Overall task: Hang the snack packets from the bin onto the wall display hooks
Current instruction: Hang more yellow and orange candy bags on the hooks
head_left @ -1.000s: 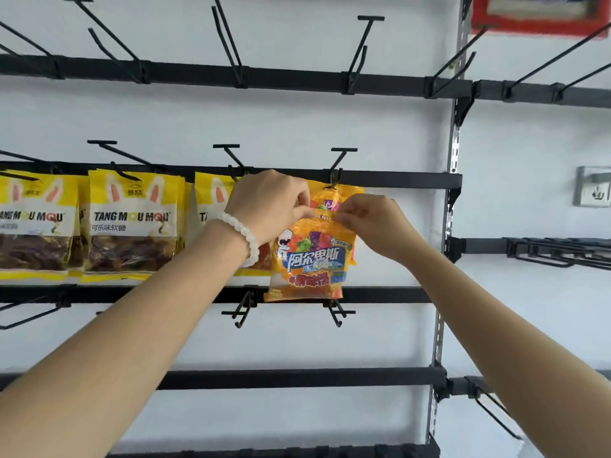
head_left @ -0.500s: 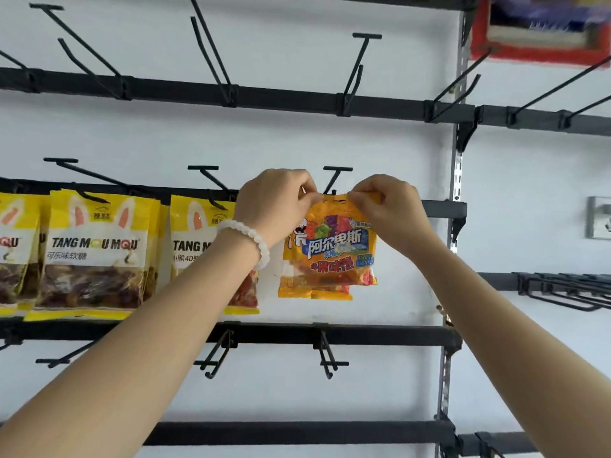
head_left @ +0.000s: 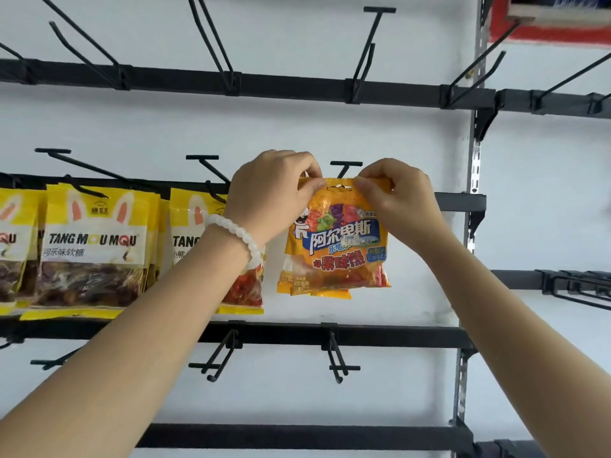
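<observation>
Orange snack packet (head_left: 340, 239) w/ glossy, crinkly plastic film: cartoon figure top left, coloured gummy shapes, blue-white banner w/ Chinese lettering, red lettering below, clear window low down. Euro-slot hang hole (head_left: 339, 187) cut in its top strip. Packet is upright, long axis vertical, printed face toward camera, top edge up, bottom edge tilted slightly down to the right. At least one more orange packet sits right behind it, edges peeking out at lower left.

Left hand (head_left: 274, 196) pinches the top-left corner, thumb on front, fingers curled behind. Right hand (head_left: 396, 198) pinches the top-right corner the same way. White bead bracelet (head_left: 238, 236) on left wrist.

Packet top is just below the T-shaped tip of a black wire hook (head_left: 345, 166) on the middle rail (head_left: 459, 203), near that rail's right end; can't tell if the hole is on the hook yet.

Left along the same rail: yellow packets (head_left: 92, 246) w/ rabbit ears and "TANG MOU MOU" print, hanging in rows, dark candy in clear windows. Rails above and below are flat black metal bars w/ thin double-wire hooks. Perforated grey upright (head_left: 474, 180) at the rails' right end, white wall behind.
</observation>
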Tool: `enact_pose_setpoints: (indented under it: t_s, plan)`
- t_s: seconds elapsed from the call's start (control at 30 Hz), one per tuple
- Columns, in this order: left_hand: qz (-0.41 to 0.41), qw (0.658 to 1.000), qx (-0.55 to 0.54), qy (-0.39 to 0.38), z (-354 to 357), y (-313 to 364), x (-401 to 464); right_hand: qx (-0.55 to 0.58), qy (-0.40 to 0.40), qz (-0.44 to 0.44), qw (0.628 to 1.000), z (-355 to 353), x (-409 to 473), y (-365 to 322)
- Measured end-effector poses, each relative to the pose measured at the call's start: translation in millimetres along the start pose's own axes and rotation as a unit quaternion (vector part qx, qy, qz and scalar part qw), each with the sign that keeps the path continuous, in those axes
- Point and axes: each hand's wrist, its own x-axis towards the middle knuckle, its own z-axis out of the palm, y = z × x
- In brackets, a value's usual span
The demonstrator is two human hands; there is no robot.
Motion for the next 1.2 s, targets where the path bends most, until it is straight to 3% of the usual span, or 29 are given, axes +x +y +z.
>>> enact_pose_setpoints:
  t_s: [0.8, 1.0, 1.2]
  plan:
    - [0.026, 0.993, 0.112, -0.032, 57, -26, -11, -0.187, 0.018, 0.029, 0.982, 30, -3, 47]
    - [0.019, 0.988, 0.152, -0.019, 49, -23, -28, -0.275, 0.048, -0.002, 0.960, 24, -24, 45]
    - [0.002, 0.988, 0.152, -0.027, 27, -6, -90, -0.328, 0.011, -0.083, 0.941, 17, -86, 24]
